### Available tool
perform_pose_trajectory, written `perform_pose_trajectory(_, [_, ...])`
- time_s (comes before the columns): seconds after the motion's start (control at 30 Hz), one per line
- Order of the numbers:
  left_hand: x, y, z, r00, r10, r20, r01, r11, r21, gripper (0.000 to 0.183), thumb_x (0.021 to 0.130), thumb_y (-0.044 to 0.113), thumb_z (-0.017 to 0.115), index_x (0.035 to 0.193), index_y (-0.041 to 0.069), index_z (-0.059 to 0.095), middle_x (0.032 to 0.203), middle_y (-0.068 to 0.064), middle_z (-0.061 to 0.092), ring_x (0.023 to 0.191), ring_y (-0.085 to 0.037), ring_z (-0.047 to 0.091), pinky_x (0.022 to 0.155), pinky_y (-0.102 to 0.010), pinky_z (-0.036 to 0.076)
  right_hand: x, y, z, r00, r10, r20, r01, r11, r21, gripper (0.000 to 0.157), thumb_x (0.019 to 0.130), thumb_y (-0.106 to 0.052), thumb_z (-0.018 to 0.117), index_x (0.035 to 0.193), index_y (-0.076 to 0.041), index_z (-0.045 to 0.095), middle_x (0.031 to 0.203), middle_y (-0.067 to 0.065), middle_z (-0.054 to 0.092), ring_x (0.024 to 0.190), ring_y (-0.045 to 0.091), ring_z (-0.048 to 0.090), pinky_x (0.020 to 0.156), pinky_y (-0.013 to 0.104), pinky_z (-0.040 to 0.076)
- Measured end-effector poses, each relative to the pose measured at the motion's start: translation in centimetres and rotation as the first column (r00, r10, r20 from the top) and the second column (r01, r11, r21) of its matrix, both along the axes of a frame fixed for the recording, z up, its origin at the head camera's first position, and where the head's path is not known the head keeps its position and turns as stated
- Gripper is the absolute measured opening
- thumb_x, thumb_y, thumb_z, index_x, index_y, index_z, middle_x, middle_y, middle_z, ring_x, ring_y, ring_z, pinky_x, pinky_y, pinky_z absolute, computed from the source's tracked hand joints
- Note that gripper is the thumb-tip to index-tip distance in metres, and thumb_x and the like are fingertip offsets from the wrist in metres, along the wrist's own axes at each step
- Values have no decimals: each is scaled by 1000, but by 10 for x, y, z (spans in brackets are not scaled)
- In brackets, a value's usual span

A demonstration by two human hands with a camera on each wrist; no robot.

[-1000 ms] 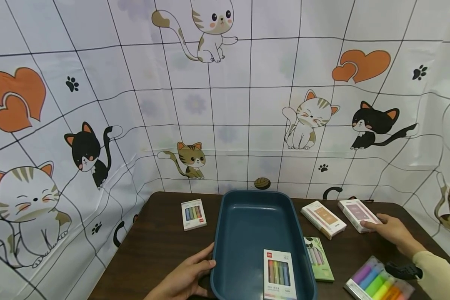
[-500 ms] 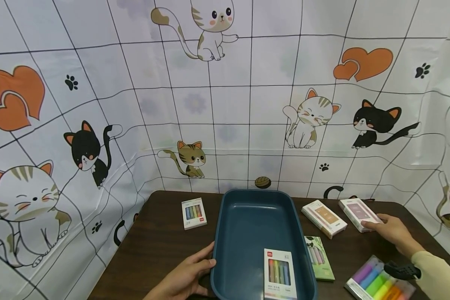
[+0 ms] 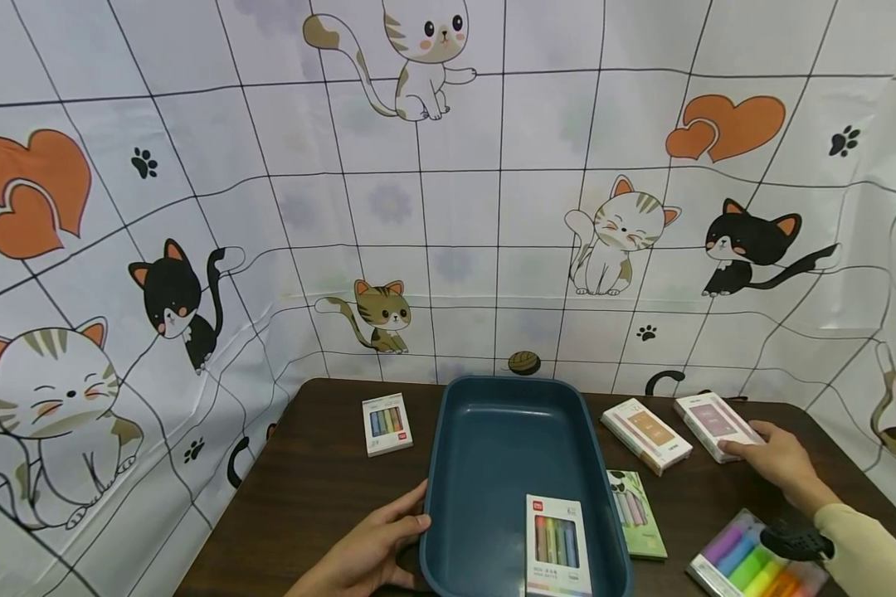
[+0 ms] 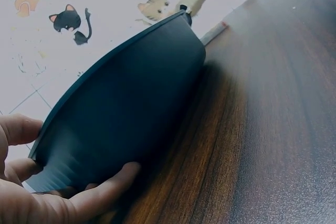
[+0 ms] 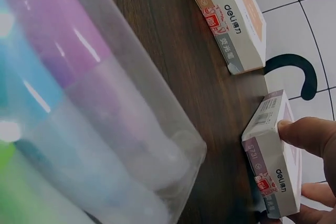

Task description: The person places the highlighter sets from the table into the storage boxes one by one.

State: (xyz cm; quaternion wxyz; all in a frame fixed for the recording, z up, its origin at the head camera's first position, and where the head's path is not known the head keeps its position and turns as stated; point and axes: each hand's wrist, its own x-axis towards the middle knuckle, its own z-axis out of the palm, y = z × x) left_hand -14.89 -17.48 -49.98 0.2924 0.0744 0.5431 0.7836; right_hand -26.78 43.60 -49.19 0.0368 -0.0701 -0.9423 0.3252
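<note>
My left hand [image 3: 372, 549] grips the left side of a dark blue tray [image 3: 493, 452], with fingers at its rim and along its outer wall in the left wrist view. Inside the tray's near right part lies a white pack of coloured pens [image 3: 557, 543]. Over at the right, my right hand [image 3: 786, 466] holds a white highlighter box with a mauve window [image 3: 713, 421] by its near right end. In the right wrist view, the thumb presses one edge of this box [image 5: 273, 174] and other fingers lie at its opposite side.
Beside the mauve box lies another white highlighter box [image 3: 646, 433] with an orange window. A green pack [image 3: 635, 514] sits against the tray's right side. Nearer is a clear case of thick coloured markers [image 3: 750, 557]. A small white pack [image 3: 387, 424] lies back left on the table [image 3: 306, 489].
The right wrist and sleeve have shifted slightly left. Both hands keep their holds, and the tray and packs stay in place.
</note>
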Motion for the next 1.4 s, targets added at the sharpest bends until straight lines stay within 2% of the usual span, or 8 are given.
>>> perform_pose_trajectory(0.23, [0,1,1,1000,-1,9,1,1000,10,70,107,23,55,165,12,15,164,-29,9,146,-53,14,85,-73,45,1,-6,1,998,4,-69,-4,1000,0,83,94,-33,74,144,17,31,136,49,34,106,54,45,84,63,40])
perform_pose_trajectory(0.3, [-1,1,2,1000,-1,10,1,1000,16,70,107,23,55,165,12,15,164,-29,9,146,-53,14,86,-73,45,1,-8,2,997,1,-78,-1,1000,-2,81,93,-31,76,144,17,33,134,49,36,102,51,48,80,57,44])
perform_pose_trajectory(0.47, [0,2,3,1000,1,10,-1,1000,24,71,107,23,55,165,12,15,164,-30,8,146,-52,14,86,-72,46,4,-11,4,998,-8,-64,-7,973,-230,76,92,-9,76,145,19,30,127,46,38,83,26,62,70,36,59])
perform_pose_trajectory(0.53, [0,2,3,1000,2,10,-2,1000,26,71,107,23,55,165,12,15,164,-30,7,146,-53,14,86,-72,46,5,-11,3,998,-16,-59,-4,944,-331,75,91,0,74,147,20,29,127,45,36,79,18,64,69,33,60])
perform_pose_trajectory(0.6, [1,2,3,1000,-3,7,3,1000,25,70,108,23,54,165,12,15,164,-30,5,146,-53,11,86,-72,46,7,-12,4,997,-32,-69,5,932,-363,73,91,4,73,147,19,29,128,45,35,77,14,64,69,33,59])
perform_pose_trajectory(0.77, [1,1,5,1000,-8,-2,8,1000,15,70,108,25,54,165,14,15,165,-29,4,147,-53,4,87,-73,45,10,-12,4,991,-63,-117,15,929,-370,70,90,7,72,147,18,33,130,44,37,76,10,63,68,34,59])
perform_pose_trajectory(1.13, [1,1,3,1000,-10,-19,11,1000,28,69,108,23,53,165,13,15,164,-29,9,147,-51,13,85,-70,48,12,-11,2,976,-94,-196,-5,891,-454,66,87,9,74,145,16,42,124,34,45,76,6,64,69,36,59])
perform_pose_trajectory(1.4, [1,1,1,1000,-4,-9,4,1000,29,69,108,23,53,165,14,15,165,-28,8,148,-51,10,85,-70,48,13,-17,17,970,-104,-218,-13,878,-479,67,88,6,75,147,13,43,120,26,50,79,3,65,71,34,59])
